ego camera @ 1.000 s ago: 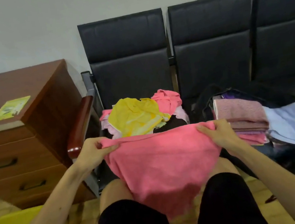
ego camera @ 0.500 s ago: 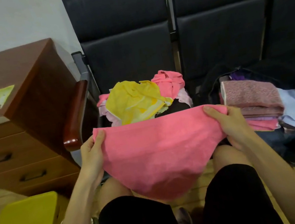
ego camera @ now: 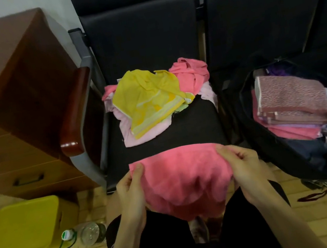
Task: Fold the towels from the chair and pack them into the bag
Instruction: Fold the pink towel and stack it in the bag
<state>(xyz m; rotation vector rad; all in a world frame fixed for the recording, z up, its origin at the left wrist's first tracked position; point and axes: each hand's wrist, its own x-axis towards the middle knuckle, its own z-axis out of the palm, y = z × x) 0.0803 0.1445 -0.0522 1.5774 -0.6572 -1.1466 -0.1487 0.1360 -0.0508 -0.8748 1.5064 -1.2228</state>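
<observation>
Closer together than before, our left hand (ego camera: 130, 195) and right hand (ego camera: 244, 168) each pinch a top corner of the pink towel (ego camera: 182, 175), sagging between both grips over our lap.

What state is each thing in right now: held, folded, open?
Pink terry towel: hanging, held at its top edge.
Left hand: grips the towel's left corner.
Right hand: grips its right corner.
Yellow cotton towel: crumpled on the black chair seat.
Black fabric bag: open, folded towels stacked inside.
Clear plastic bottle: lying on its side, capped.
</observation>
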